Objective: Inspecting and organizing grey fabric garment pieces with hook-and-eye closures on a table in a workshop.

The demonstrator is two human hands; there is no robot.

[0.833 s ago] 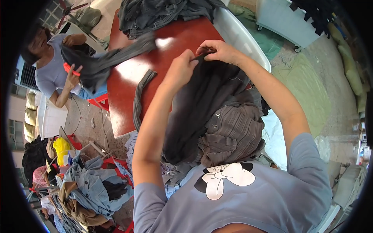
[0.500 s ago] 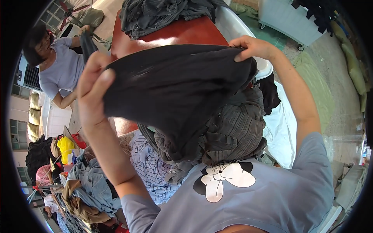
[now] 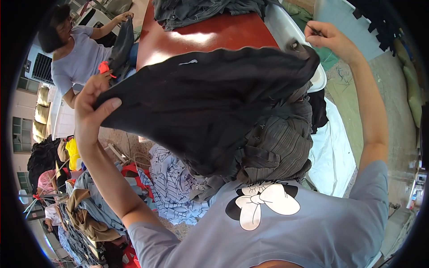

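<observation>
My left hand is closed on one end of a black garment, its thumb pressed over the cloth. The garment is stretched across above a heap of dark grey striped shirts; a small pale mark shows near its upper edge. Beyond the garment's far right end, my right hand is raised, thumb and fingers pinched on something small and dark that I cannot make out. A gap shows between these fingers and the garment's blurred right corner.
A red table bears a pile of grey clothes, beside a white tub. On the left a co-worker holds up a dark garment. Blue patterned shirts and mixed clothes lie lower left; white sheeting lies right.
My right hand has let go of the garment's edge and moved up and right, with a small dark thing in its fingers. My left hand has pulled its end left and slightly down.
</observation>
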